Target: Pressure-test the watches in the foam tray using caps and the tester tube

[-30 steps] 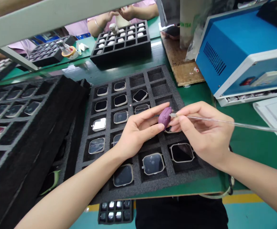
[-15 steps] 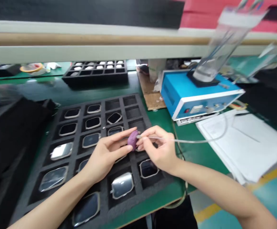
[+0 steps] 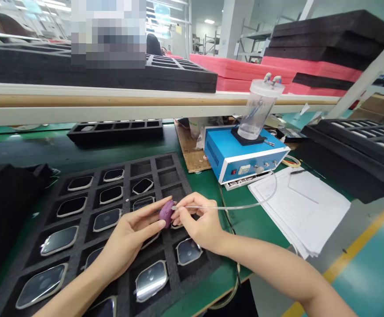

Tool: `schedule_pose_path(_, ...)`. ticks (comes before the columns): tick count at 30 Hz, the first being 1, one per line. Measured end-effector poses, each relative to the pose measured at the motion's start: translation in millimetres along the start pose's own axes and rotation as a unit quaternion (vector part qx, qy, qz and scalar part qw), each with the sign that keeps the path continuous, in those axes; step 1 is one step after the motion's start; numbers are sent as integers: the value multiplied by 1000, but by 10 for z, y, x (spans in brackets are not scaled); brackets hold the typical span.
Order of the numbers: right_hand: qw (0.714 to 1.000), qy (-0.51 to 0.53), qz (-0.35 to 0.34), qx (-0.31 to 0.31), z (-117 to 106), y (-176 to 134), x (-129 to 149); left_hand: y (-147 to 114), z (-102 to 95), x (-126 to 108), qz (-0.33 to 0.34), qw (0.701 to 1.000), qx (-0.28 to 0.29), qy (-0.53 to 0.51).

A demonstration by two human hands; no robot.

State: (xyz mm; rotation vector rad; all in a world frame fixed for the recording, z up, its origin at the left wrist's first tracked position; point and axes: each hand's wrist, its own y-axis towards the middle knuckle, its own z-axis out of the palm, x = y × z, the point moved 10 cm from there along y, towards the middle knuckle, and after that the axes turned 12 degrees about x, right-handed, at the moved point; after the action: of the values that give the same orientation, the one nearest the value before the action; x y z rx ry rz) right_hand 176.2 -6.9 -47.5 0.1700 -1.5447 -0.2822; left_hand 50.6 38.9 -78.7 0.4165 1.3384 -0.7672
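Left hand (image 3: pixel 122 240) pinching the purple piece (image 3: pixel 166 215) just above the foam tray (image 3: pixel 154 176), right hand (image 3: pixel 205 226) gripping the clear tube (image 3: pixel 234 207), metal tip (image 3: pixel 174 208) at the piece's right side (blue machine (image 3: pixel 238 152) sitting far right)!

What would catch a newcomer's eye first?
Likely the rounded purple piece, held in the left hand above a dark grey foam tray. Next, the boxy blue machine beyond the right hand, topped by a clear plastic cylinder; a thin clear tube curves from the machine's front to that hand.
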Motion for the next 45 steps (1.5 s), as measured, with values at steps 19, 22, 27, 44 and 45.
schedule_pose_path(19, 1000, -2, -3, 0, -2, -3, 12, 10, 7, -12, 7, 1000, 7, 9)
schedule_pose_path(22, 1000, 5, -7, -2, -6, -2, 5, 18, 4, -1, 7, 1000, 8, 9)
schedule_pose_path(27, 1000, 13, -15, -5, -6, -4, -8, 35, 10, 6, 6, 1000, 12, 8)
schedule_pose_path(44, 1000, 12, -19, -7, -7, -1, 17, 27, 2, 14, 7, 1000, 17, 5)
schedule_pose_path(45, 1000, 12, -19, -8, -7, -3, 16, 27, 5, 14, 7, 1000, 19, 5)
